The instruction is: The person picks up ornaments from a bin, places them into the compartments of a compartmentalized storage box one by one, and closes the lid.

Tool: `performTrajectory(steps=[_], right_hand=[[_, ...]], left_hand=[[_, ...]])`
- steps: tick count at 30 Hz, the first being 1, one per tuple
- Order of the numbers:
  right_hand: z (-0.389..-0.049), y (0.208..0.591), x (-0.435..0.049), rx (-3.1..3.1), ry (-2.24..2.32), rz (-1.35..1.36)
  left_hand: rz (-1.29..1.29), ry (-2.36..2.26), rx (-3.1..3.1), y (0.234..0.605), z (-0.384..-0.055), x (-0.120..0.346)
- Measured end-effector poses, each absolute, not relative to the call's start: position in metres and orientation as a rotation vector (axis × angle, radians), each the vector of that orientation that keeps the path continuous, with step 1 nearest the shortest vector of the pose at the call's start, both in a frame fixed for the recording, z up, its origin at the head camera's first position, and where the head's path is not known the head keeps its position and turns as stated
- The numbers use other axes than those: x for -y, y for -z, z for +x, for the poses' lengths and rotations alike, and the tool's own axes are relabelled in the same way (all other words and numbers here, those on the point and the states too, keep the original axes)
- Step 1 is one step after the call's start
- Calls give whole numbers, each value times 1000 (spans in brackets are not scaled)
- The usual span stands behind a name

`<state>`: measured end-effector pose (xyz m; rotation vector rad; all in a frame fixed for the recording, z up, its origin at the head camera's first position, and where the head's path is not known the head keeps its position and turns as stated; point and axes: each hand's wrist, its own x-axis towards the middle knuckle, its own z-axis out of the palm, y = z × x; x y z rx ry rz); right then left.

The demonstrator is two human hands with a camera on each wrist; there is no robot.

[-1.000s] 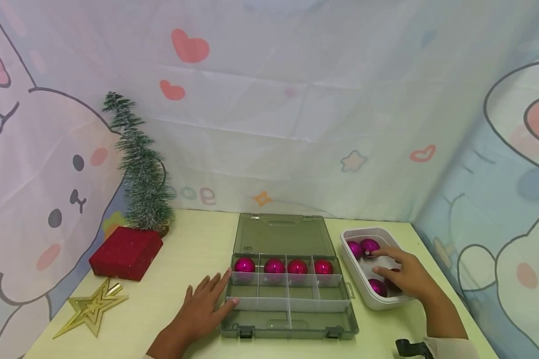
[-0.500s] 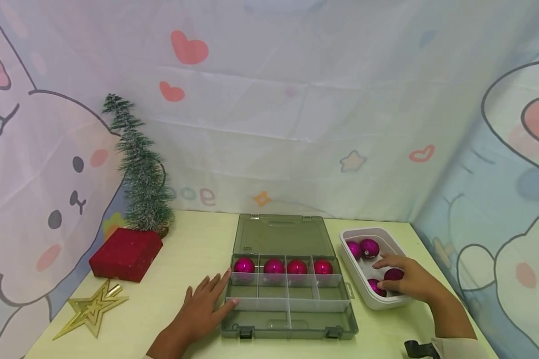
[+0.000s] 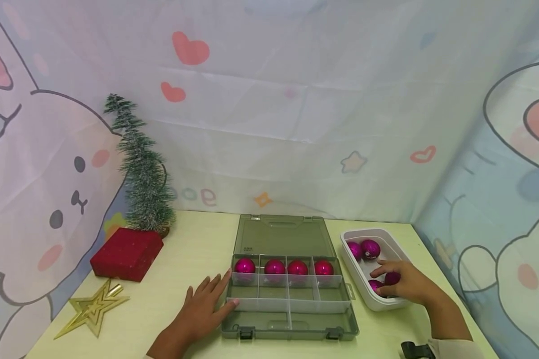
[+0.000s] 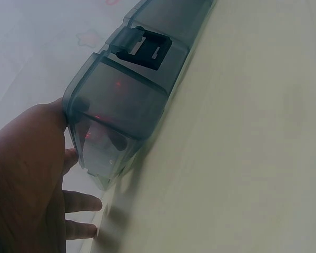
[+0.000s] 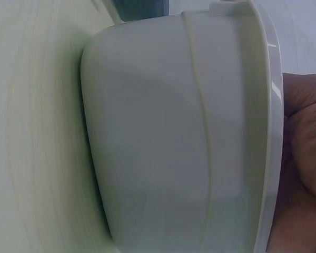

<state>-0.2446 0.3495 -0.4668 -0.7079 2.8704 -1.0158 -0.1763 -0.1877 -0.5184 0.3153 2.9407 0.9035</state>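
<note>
A smoky-green compartment box lies with its lid back; shiny magenta ornament balls sit one to each back-row compartment. Spread along the box's left side is my left hand, its thumb at the rim; the left wrist view shows this hand against the box's corner. My right hand reaches into a white tub. Its thumb touches a glittery magenta ball, with the index finger just above; whether they pinch it is unclear. In the right wrist view the tub wall hides the fingertips.
Two glittery balls lie at the tub's back and a darker one under my right hand. On the left stand a small frosted Christmas tree, a red block and a gold star topper. Printed cloth hangs behind.
My right hand has moved from the middle of the tub toward its front ball, and the gap between thumb and index finger has narrowed. My left hand has stayed put.
</note>
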Motion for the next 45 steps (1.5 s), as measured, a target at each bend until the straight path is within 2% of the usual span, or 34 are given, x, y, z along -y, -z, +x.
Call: performTrajectory(steps=[22, 32, 38, 45], right_hand=[[-240, 457, -348, -3011, 931, -686], [-239, 459, -351, -3049, 1059, -661], [-237, 457, -351, -3085, 1117, -691], [-236, 453, -345, -3169, 1133, -865]], left_hand=[[299, -891, -2937, 518, -176, 188], [301, -908, -2924, 518, -175, 188], [309, -903, -2938, 519, -176, 187], [312, -902, -2944, 518, -176, 187]])
